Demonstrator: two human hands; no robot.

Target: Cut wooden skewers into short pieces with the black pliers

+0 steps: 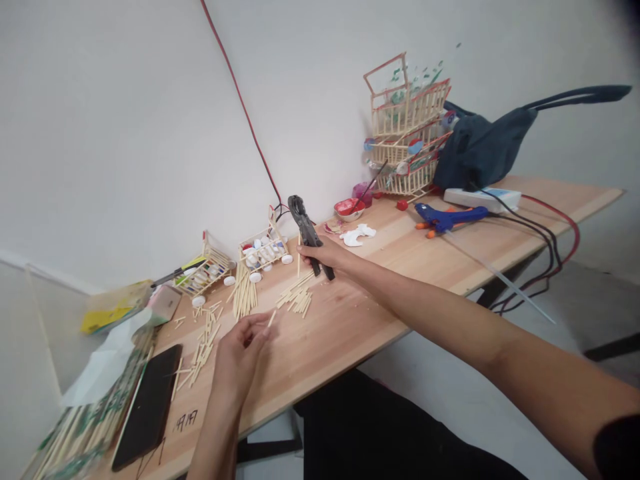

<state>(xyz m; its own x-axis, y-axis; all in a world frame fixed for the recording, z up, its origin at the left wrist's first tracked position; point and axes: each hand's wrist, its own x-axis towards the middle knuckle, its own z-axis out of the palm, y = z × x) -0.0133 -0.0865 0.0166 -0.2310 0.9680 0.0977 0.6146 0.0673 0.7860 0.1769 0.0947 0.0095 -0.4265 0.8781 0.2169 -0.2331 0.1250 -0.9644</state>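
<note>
My left hand (240, 350) is closed, pinching a short wooden stick (272, 318) between thumb and fingertips over the table. Farther forward, my right hand (327, 255) is wrapped round dark-handled pliers (306, 227), whose head points up and away. A longer thin stick (299, 257) stands at the thumb of that hand; I cannot tell whether it is gripped too. Between my hands lies a small pile of cut sticks (300, 300). Just beyond my left hand is a bundle of longer sticks (245, 290), and more short pieces (203, 350) are scattered to its left.
Small stick carts (263, 250) with white wheels stand along the wall; stacked stick baskets (410, 133) rise farther right. A blue glue gun (450, 217), a red-filled dish (349, 209), a power strip (483, 198) and a dark bag (487, 147) sit right. A phone (147, 407) lies left.
</note>
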